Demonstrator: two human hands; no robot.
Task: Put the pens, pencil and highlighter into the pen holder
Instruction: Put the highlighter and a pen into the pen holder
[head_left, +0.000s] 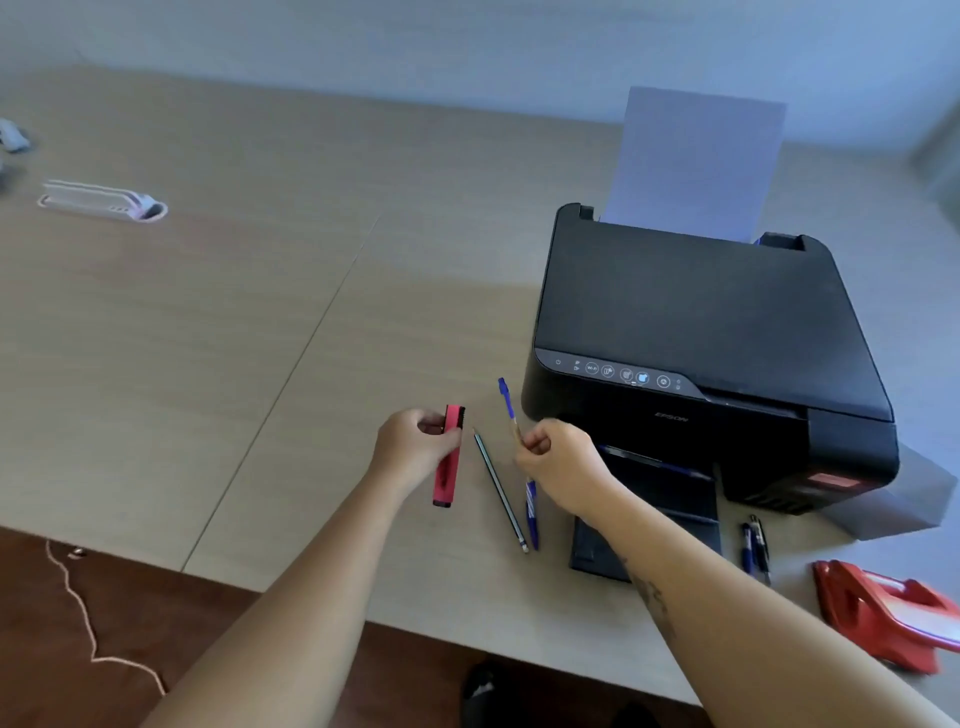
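Observation:
My left hand (415, 447) grips a red highlighter (447, 478) near its black cap; the body points down toward me. My right hand (558, 467) pinches a blue pen (508, 405) whose capped end sticks up and away. Between the hands a thin dark pencil (498, 488) lies on the table. A second blue pen (532, 514) lies beside the pencil, partly under my right wrist. Two more pens (754, 545) lie right of the printer's tray. A white holder-like object (101, 202) sits far left at the back, blurred.
A black printer (691, 322) with paper upright in its feeder stands at the right, its output tray (649, 535) extended toward me. A red hole punch (883, 613) lies at the near right. The wooden table's (208, 338) front edge runs close to me.

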